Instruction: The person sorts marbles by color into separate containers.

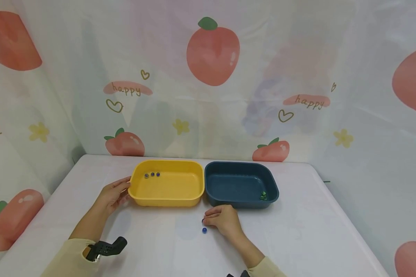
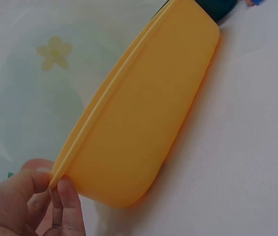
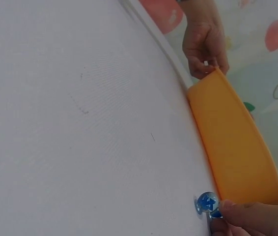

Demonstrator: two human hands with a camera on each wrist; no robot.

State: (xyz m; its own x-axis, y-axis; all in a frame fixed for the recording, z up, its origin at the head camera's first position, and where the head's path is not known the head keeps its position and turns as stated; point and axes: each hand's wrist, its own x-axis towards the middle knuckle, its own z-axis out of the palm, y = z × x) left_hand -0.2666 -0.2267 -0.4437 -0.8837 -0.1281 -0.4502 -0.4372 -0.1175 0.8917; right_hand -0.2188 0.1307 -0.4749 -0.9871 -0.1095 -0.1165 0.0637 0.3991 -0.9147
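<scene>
My left hand (image 1: 112, 195) pinches the left rim of a yellow plastic basin (image 1: 166, 202), thumb on one side and fingers on the other. Three small blue marbles (image 1: 152, 174) lie inside that basin, toward its back left. In front of the two basins, my right hand (image 1: 226, 220) holds a blue marble (image 3: 216, 214) between thumb and fingers, mostly hidden by them. Close beside those fingertips, a clear marble with a blue swirl (image 3: 208, 202) rests on the white tabletop. A dark blue basin (image 1: 235, 165) stands right behind the right hand.
Several small green pieces (image 1: 263, 196) sit in the front right corner of the dark blue basin. Both basins stand side by side near the back of the white-covered table (image 1: 319, 231). A printed curtain (image 1: 228, 115) hangs behind and along the sides.
</scene>
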